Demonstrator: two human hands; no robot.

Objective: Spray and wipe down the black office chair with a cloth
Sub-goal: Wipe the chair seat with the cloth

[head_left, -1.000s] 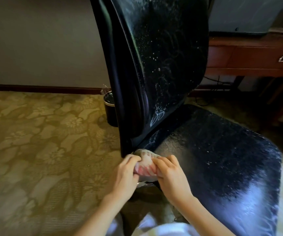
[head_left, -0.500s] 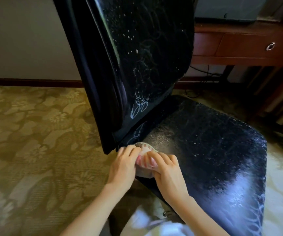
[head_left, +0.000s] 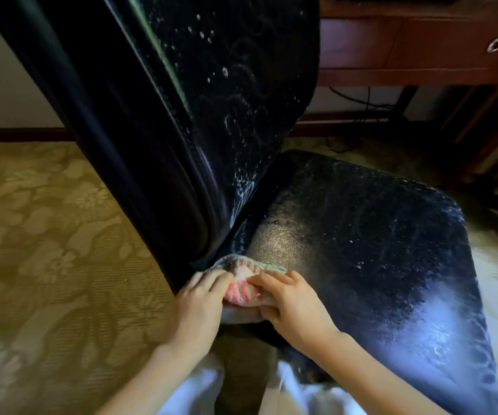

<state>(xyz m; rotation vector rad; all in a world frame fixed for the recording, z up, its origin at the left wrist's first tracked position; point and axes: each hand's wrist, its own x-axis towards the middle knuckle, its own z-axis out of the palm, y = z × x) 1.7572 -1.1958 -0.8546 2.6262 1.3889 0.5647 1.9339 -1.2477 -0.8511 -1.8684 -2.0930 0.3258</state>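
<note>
Both hands, left hand (head_left: 195, 307) and right hand (head_left: 294, 307), grip the bunched cloth (head_left: 241, 287) with curled fingers at lower centre, pressed into the chair (head_left: 376, 265) seat's rear corner. Spray droplets cover the backrest (head_left: 217, 100) and seat; wiping appears barely begun.

Dim, warm light overall, bluish glare on the chair seat (head_left: 439, 333), wide-angle bending at edges, slight softness.

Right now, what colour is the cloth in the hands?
The cloth is whitish with pink-red stripes and a greyish edge; best seen in the head view.
</note>
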